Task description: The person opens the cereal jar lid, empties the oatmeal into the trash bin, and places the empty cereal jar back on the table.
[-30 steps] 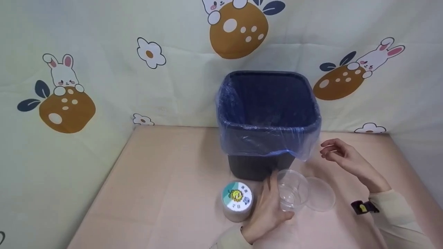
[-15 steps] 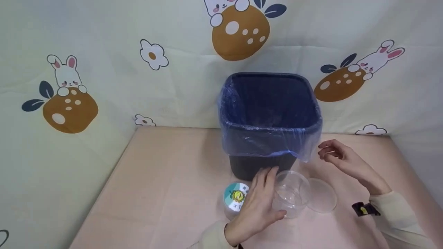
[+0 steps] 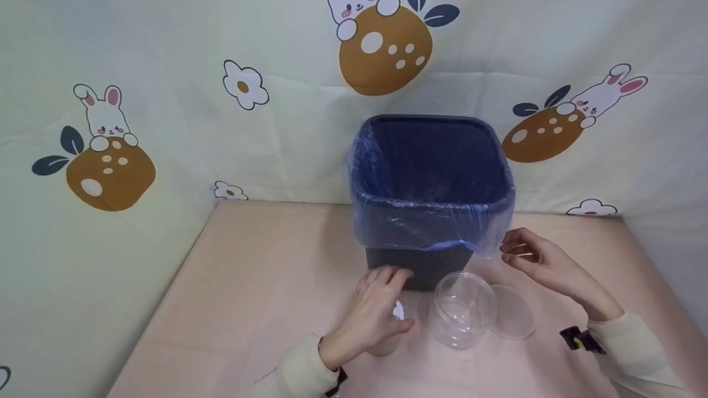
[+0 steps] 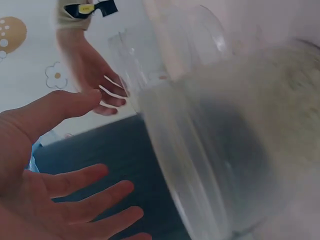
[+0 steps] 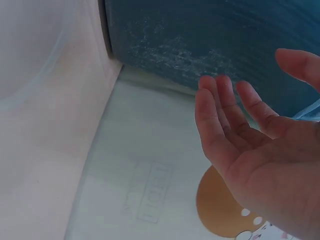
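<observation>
My left hand (image 3: 369,310) hovers over a small lidded jar (image 3: 383,348), thumb and fingers spread apart with nothing held. Most of the jar and its printed lid (image 3: 398,310) are hidden beneath that hand in the head view. The left wrist view shows the jar's frosted side (image 4: 250,135) close up, beside the fingers (image 4: 100,200). To its right stands an uncovered clear plastic cup (image 3: 462,318), with a round translucent lid (image 3: 514,314) lying flat beside it. My right hand (image 3: 545,262), fingers loosely bent and holding nothing, hangs by the bin's right side.
Behind the jar and cup stands a dark square bin (image 3: 423,271), its rim wrapped in a blue plastic liner (image 3: 426,226). A light pink surface (image 3: 249,287) lies under everything. Printed fabric walls (image 3: 287,132) close off the back and sides.
My left hand has let go of the clear cup and moved left, over the lidded jar. My right hand has shifted slightly left toward the bin.
</observation>
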Demonstrator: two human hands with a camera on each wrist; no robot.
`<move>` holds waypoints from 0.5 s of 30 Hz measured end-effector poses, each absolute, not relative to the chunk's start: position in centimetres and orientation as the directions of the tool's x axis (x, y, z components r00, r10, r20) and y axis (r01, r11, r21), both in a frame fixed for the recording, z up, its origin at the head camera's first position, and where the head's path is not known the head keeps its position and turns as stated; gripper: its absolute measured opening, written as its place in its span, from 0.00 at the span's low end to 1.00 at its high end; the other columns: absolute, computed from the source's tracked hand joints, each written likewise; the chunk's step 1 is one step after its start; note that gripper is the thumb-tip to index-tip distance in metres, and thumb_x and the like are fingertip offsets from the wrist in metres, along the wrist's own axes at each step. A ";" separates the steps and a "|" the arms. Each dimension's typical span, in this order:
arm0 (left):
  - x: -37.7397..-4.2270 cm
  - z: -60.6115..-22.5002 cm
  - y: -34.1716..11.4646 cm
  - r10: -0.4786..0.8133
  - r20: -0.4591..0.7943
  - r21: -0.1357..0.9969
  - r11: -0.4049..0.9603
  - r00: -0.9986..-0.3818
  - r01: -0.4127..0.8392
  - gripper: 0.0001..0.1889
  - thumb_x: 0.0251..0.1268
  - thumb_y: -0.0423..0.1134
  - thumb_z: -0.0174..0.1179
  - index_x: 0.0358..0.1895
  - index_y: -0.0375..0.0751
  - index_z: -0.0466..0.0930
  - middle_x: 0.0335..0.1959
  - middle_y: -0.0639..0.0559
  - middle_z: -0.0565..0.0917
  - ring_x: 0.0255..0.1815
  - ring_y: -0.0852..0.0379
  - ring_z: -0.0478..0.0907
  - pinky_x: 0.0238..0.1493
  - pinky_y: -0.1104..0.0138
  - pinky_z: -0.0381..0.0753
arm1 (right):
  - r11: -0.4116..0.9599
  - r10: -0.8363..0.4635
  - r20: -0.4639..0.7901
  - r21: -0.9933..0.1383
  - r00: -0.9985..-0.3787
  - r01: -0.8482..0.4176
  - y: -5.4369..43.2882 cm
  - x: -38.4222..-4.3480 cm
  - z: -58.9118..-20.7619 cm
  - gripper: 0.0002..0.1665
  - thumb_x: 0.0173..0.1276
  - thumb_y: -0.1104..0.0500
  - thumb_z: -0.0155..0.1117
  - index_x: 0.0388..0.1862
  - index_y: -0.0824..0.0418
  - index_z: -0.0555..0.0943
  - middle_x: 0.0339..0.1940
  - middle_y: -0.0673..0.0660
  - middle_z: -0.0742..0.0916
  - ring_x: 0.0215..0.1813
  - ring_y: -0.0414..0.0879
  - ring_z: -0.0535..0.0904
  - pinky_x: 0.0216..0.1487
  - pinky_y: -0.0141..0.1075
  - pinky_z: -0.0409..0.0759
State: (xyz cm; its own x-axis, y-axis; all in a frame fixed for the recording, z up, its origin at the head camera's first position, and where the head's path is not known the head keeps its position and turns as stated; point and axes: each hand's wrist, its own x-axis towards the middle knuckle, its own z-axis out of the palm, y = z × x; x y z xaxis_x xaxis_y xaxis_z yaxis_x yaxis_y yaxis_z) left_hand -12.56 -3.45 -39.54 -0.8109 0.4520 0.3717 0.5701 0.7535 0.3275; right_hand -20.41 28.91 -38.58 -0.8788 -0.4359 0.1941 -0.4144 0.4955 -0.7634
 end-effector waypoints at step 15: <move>-13.3 -41.3 -9.4 0.462 0.123 0.395 0.789 -0.879 0.470 0.45 0.31 0.58 0.79 0.57 0.38 0.73 0.54 0.42 0.76 0.56 0.42 0.73 0.50 0.47 0.75 | 0.574 -0.577 0.262 -0.544 -0.773 -0.612 27.3 -18.1 -38.2 0.11 0.66 0.63 0.64 0.46 0.63 0.77 0.43 0.50 0.82 0.45 0.48 0.79 0.46 0.44 0.80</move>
